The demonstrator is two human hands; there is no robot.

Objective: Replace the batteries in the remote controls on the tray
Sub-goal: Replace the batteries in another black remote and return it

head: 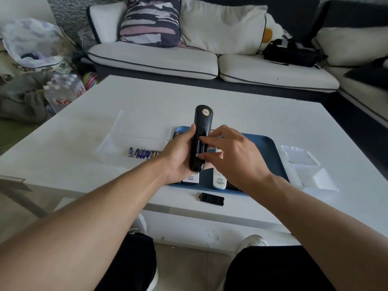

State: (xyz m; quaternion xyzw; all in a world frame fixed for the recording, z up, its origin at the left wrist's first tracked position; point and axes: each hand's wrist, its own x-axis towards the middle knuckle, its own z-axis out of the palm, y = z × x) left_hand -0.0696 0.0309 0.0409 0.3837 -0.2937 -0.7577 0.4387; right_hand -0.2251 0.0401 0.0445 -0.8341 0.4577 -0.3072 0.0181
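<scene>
My left hand (179, 156) grips a black remote control (201, 120) back side up above the blue tray (270, 148). Its battery bay is uncovered and blue batteries (199, 147) sit in it. The fingertips of my right hand (233, 156) press on those batteries. The remote's black battery cover (212, 199) lies on the table in front of the tray. Two white remotes (219, 182) lie on the tray under my hands. A row of several blue batteries (142, 153) lies in a clear tray (117, 131) to the left.
The white coffee table (252, 114) carries two small clear boxes (308, 169) at the right. A sofa with cushions stands behind the table. A pack of water bottles (63, 89) and bags lie on the floor at the left. My knees are below the table's near edge.
</scene>
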